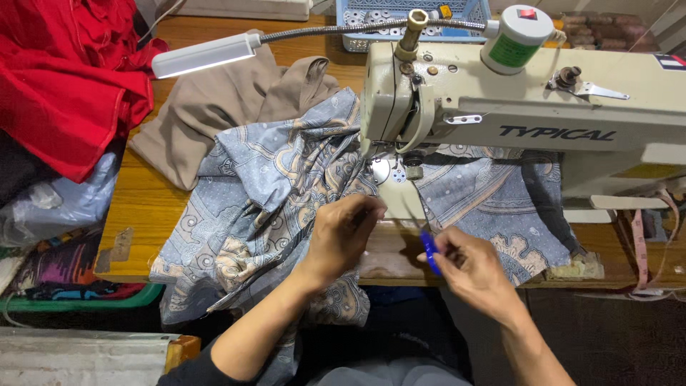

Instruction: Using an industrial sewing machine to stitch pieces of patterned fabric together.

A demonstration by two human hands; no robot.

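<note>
Patterned blue-grey fabric (pixel 271 193) is the biggest thing going on, spread over the wooden desk (pixel 143 207) and running under the needle end of the one cream sewing machine (pixel 529 114), with a bunch of it hanging off the front edge toward the person's lap. Left of it sit one red cloth (pixel 64 78) piled at the corner and one beige cloth (pixel 214 107) partly tucked under the patterned piece. One white strip lamp (pixel 204 53) on a bendy metal neck reaches over from the machine. On top of the machine is a white round tub (pixel 518 32) with a green label round its side and a small red square on its lid (can't make out anything finer). One light blue plastic basket (pixel 414 18) sits behind the machine at the back of the desk. A pink measuring tape (pixel 639 246) dangles at the right.

Left hand (pixel 343 232) rests right on the fabric just in front of the needle plate, fingers bunched together pinching a fold. Right hand (pixel 468 261) is just beside it, off the cloth's edge, fingers closed round a small blue thread snipper (pixel 429 251), blades pointing up toward the needle.
</note>
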